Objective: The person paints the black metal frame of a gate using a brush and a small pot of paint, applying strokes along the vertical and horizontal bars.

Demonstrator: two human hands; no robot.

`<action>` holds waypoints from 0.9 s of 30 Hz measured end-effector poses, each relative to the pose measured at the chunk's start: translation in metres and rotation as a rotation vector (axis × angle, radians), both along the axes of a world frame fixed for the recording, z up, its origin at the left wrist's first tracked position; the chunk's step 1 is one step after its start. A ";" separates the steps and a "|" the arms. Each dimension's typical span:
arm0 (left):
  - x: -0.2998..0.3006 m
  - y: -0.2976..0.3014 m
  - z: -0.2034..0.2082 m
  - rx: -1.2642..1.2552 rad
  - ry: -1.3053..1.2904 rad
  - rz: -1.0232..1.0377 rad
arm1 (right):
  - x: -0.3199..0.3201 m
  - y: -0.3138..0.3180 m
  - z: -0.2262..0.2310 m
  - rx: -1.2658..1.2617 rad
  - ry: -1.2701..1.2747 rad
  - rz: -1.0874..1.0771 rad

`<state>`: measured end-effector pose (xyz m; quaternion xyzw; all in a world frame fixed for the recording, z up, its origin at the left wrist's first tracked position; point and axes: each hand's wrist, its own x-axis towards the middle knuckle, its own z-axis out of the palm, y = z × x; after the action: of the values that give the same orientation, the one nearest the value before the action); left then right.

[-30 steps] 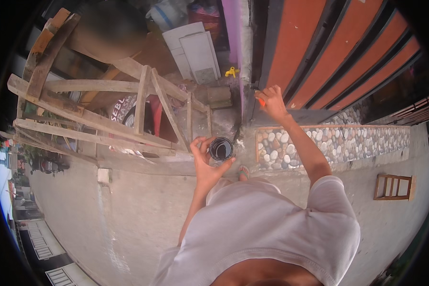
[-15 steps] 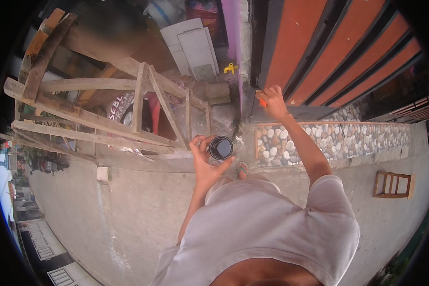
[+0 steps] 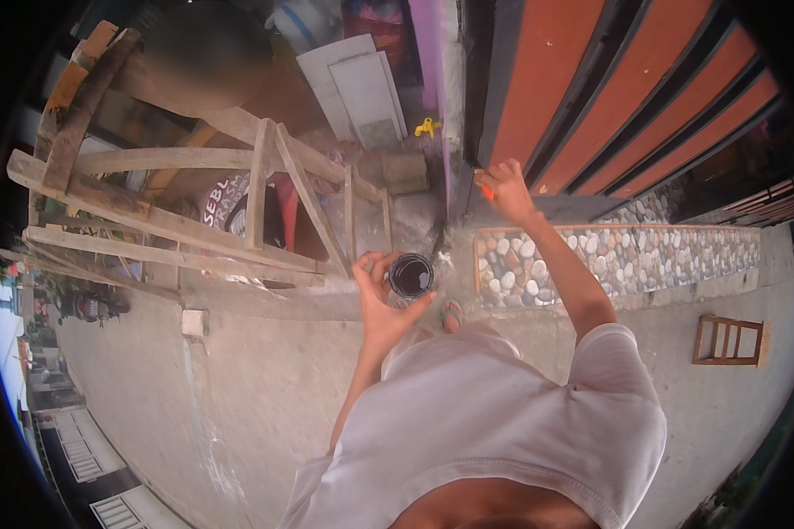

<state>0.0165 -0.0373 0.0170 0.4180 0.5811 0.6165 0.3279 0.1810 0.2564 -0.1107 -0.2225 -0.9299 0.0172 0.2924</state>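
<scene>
My left hand is wrapped round a small round can with dark liquid inside, its open mouth facing up and its rim smeared black. Out to the right, my right hand is closed on a small paintbrush; its orange handle shows between the fingers, while its tip is too small to see well. That tip is at the dark edge of the panel of orange and black slats, close beside the frame; whether it touches cannot be made out.
A wooden frame of rough beams stands at left. Ahead are a yellow tap and leaning pale boards. A pebbled ledge runs below the slatted panel. A small wooden stool is on the concrete at right.
The can has tilted slightly, and the bright reflection on its liquid has shrunk to a small patch. My right hand stays at nearly the same spot by the panel's edge.
</scene>
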 end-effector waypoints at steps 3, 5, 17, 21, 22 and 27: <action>0.000 -0.001 0.000 -0.020 -0.013 -0.001 | -0.005 0.008 0.035 0.011 0.021 0.006; 0.001 0.002 0.001 -0.012 -0.018 -0.008 | -0.003 0.009 0.066 0.105 0.076 0.001; 0.006 0.015 -0.007 0.038 -0.006 -0.064 | 0.013 -0.013 0.273 0.632 0.587 -0.131; 0.007 0.023 -0.007 0.064 0.020 -0.078 | -0.007 0.003 0.307 0.722 0.616 -0.136; 0.008 0.024 -0.005 0.077 0.022 -0.084 | -0.012 0.008 0.312 0.736 0.609 -0.131; 0.008 0.022 -0.010 0.089 0.004 -0.064 | -0.024 0.013 0.290 0.664 0.524 -0.152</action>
<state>0.0242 -0.0158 0.0073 0.4519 0.5402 0.6300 0.3272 0.1571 0.2699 0.1798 -0.1723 -0.7601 -0.2487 0.5750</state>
